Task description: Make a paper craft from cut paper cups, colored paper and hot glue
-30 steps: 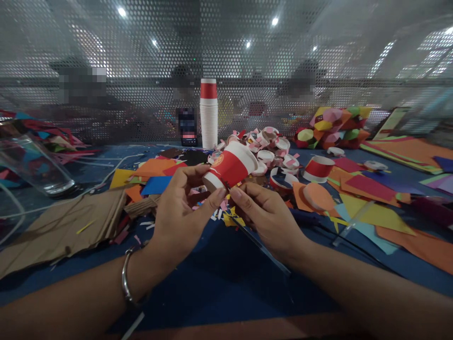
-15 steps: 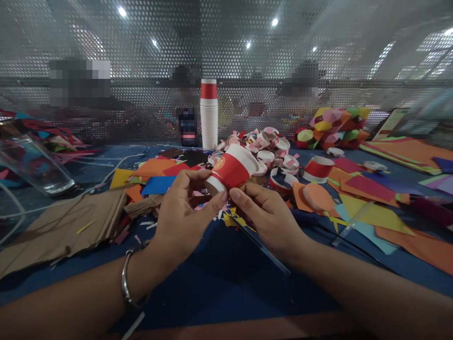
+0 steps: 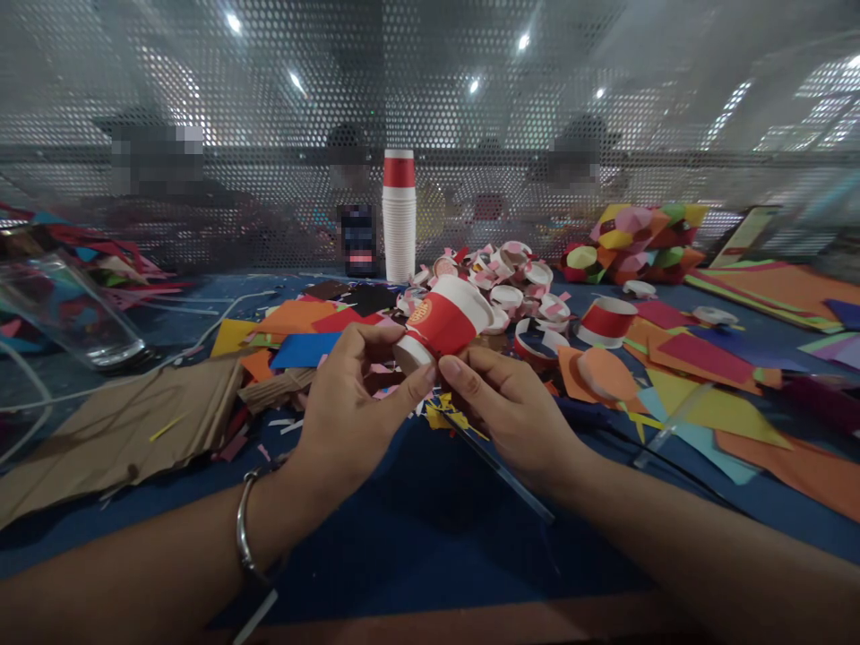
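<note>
A red and white paper cup (image 3: 447, 318) is held tilted in the middle of the view, its mouth toward the upper right. My left hand (image 3: 356, 394) grips it around the base, with the thumb below and the fingers behind. The thumb and fingertips of my right hand (image 3: 507, 408) pinch at the cup's lower side. What lies between those fingertips, if anything besides the cup, is hidden. A clear thin stick (image 3: 514, 479) slants out below my right hand; I cannot tell whether the hand touches it.
Behind stand a stack of paper cups (image 3: 400, 224) and a phone (image 3: 358, 242). Cut cup pieces (image 3: 511, 291) form a heap. Cardboard (image 3: 167, 412) and a tilted glass (image 3: 81, 309) lie left; coloured paper (image 3: 712, 394) and a red cup ring (image 3: 606, 321) lie right. A perforated screen (image 3: 269, 197) rises beyond.
Both hands and the cup stay almost in the same pose. The whole view has shifted very slightly.
</note>
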The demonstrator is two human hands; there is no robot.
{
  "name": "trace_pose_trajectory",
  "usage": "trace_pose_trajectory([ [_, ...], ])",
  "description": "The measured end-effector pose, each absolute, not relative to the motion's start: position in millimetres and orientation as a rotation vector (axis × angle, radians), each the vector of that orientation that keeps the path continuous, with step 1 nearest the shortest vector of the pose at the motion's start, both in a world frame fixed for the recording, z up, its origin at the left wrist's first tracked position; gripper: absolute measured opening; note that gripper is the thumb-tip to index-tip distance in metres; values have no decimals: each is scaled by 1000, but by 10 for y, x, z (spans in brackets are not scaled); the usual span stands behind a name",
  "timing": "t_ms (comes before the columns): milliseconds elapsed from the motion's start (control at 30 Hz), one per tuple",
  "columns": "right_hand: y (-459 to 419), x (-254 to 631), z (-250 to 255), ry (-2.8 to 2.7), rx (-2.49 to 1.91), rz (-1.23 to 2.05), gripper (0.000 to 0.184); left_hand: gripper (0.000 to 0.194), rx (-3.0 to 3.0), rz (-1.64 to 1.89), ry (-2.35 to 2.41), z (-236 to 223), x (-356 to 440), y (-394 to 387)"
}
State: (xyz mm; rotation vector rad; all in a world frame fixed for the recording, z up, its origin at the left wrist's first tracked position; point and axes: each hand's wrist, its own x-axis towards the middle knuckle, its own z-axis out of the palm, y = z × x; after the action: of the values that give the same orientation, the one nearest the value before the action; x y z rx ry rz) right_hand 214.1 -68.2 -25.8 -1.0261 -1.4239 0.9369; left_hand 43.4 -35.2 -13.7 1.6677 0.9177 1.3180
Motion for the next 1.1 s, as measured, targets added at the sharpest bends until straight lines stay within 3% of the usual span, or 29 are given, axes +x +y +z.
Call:
trace_pose_trajectory([
  [333,-690,2168,-228,-1367,-1009,993,45,44,1662,1267,893,-109,405,-360],
  [633,-633,2193,-252,-1263,-935,962,38,64,1622,1168,883,-77,379,-277],
  [900,-525,2301,-250,-1221,-994,683,33,50,1634,1081,824,-120,332,-173],
  [1100,-451,2340,-271,-1232,-1026,716,27,46,1593,1051,702,-123,272,-146],
])
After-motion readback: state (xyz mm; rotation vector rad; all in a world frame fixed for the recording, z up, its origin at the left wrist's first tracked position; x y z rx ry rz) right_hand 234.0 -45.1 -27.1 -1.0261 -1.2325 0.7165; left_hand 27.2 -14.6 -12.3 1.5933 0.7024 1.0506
